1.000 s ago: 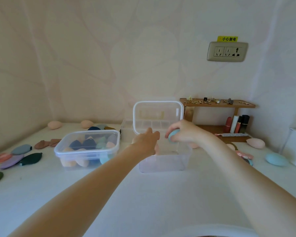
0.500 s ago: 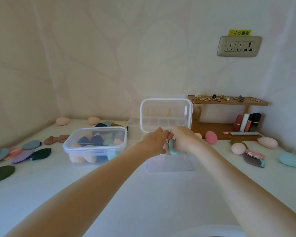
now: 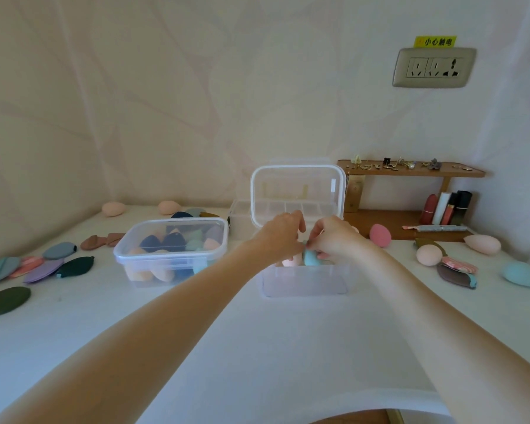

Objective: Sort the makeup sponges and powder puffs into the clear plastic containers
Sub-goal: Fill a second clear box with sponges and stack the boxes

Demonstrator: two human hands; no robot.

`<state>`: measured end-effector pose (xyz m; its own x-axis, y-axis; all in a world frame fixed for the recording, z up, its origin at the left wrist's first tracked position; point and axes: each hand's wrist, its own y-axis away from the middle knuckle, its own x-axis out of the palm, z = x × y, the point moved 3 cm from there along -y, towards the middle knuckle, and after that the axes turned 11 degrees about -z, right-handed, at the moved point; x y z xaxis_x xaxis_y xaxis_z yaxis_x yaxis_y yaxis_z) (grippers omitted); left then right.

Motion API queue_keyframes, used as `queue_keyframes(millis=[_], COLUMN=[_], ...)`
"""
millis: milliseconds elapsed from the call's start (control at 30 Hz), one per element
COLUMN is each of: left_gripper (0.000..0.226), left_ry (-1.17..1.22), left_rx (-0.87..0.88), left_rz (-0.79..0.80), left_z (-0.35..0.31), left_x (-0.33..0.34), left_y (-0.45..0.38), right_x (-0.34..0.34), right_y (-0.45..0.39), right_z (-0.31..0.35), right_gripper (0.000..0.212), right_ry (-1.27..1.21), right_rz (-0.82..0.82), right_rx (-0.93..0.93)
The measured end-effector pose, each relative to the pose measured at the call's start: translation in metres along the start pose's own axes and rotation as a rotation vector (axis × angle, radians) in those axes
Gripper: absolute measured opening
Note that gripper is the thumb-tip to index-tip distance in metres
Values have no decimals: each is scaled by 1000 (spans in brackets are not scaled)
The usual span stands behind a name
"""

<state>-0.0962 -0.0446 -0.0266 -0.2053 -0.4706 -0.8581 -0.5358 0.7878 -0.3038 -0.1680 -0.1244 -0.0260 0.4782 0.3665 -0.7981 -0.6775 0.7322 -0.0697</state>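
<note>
Both my hands meet over the open clear container (image 3: 303, 281), whose lid (image 3: 297, 191) stands upright behind it. My right hand (image 3: 337, 240) grips a teal sponge (image 3: 310, 257) just inside the container's top, beside a pale pink sponge (image 3: 291, 261) in it. My left hand (image 3: 280, 237) hovers at the same spot with curled fingers touching the right hand; whether it holds anything is hidden. A second clear container (image 3: 172, 252) to the left is closed and full of sponges.
Flat powder puffs (image 3: 40, 267) lie at the far left. Loose egg sponges (image 3: 429, 254) and puffs (image 3: 455, 272) lie at the right, more sponges (image 3: 113, 208) by the back wall. A wooden shelf (image 3: 410, 172) with lipsticks stands back right. An empty divided tray (image 3: 240, 209) sits behind the lid.
My right hand has lowered the teal sponge into the open container. My left hand came in next to it. The camera tilted, so the scene sits lower and to the right.
</note>
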Motion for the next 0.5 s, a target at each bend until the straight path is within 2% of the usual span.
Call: queue_keyframes(millis=[100, 200, 267, 333, 367, 400, 500], left_gripper=[35, 40, 37, 32, 31, 32, 35], left_ry=[45, -75, -141, -162, -167, -169, -148], left_rx=[-2, 10, 23, 36, 42, 45, 40], left_rz=[65, 70, 61, 65, 66, 69, 87], left_z=[-8, -7, -7, -9, -10, -11, -8], left_x=[5, 14, 16, 19, 19, 19, 20], left_y=[-2, -7, -10, -13, -13, -13, -15], right_x=[-5, -22, -41, -56, -58, -55, -32], right_y=[-2, -5, -13, -23, -25, -26, -27], right_z=[1, -2, -12, -29, -36, -44, -59], right_gripper=[5, 21, 18, 17, 19, 25, 53], right_ry=[-82, -264, -311, -164, -71, 0, 64], right_rz=[35, 7, -184, -387, -409, -354, -50], right_rx=[8, 10, 10, -13, -21, -15, 88])
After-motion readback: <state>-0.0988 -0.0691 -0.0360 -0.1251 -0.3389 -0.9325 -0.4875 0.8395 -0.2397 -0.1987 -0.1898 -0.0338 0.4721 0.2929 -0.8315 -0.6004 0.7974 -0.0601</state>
